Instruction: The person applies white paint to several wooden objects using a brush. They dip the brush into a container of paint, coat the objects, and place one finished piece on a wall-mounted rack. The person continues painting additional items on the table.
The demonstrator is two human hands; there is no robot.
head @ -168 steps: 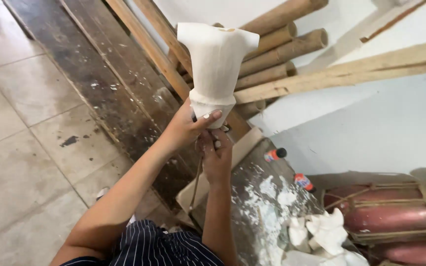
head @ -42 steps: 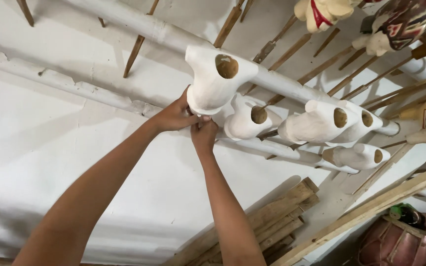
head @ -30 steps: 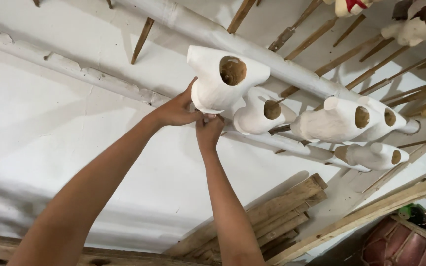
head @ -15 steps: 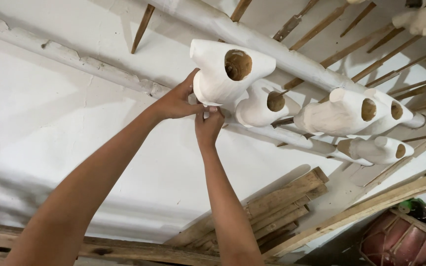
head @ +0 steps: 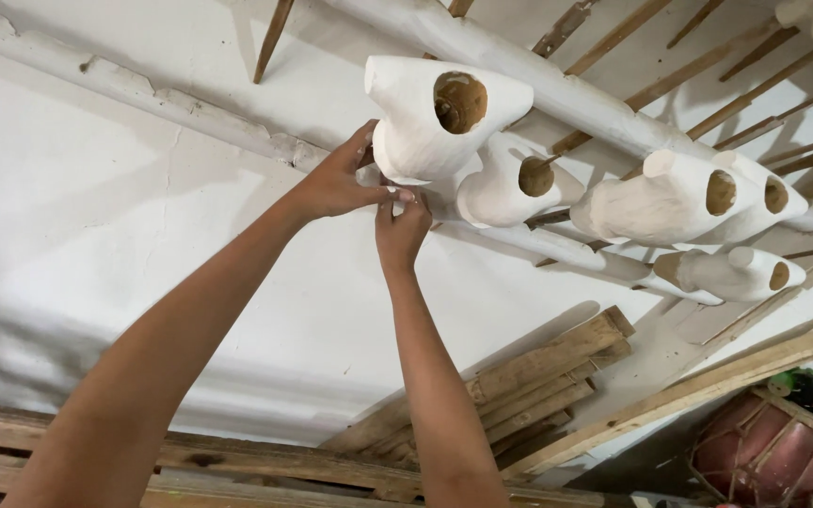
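A white plaster-coated torso-shaped form (head: 425, 118) with a round brown hole at its end hangs on the wall rack. My left hand (head: 336, 179) grips its lower left edge. My right hand (head: 402, 226) pinches the bottom edge from underneath, beside the left. Both arms reach up toward it. Several similar white forms (head: 656, 198) sit in a row to the right on wooden pegs.
A thick white pole (head: 519, 66) and wooden pegs (head: 270, 42) stick out of the white wall. Stacked wooden planks (head: 538, 381) lean at lower centre. A long plank (head: 698, 395) and a reddish wrapped jar (head: 769, 452) lie at lower right.
The form went from held over the floor to up on the wall rack. In the last second my hands stay at its base and the view drew closer.
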